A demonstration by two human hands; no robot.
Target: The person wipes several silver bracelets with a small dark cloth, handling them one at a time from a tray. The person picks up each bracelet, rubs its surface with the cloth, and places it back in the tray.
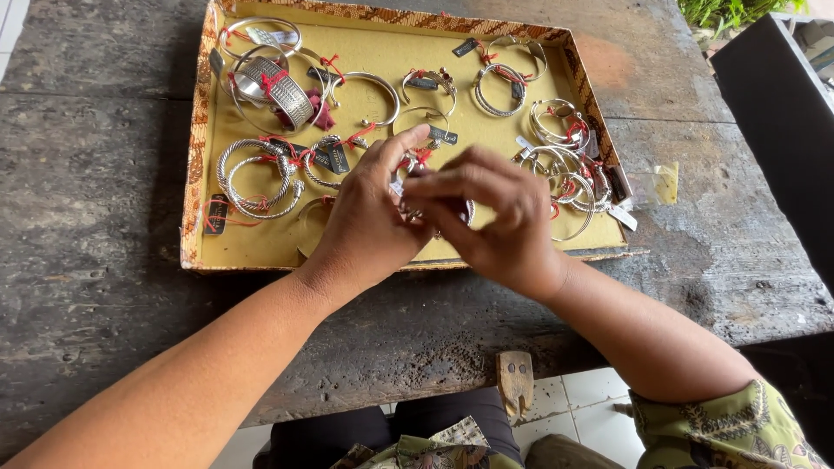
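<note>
Weathered grey wooden tabletop (95,174) under everything. On it, a shallow tray (261,247) with patterned rim and yellow lining, holding many silver bangles with red ties and dark tags. Your left hand (369,221) and right hand (495,213) meet over the tray's near edge, fingers pinched together on a small silver bracelet (408,187) with a red tie; both grips closed on it, most of it hidden between your fingers. A wide engraved cuff (287,95) lies far left in the tray. A small clear plastic bag (653,184) sits just right of the tray.
</note>
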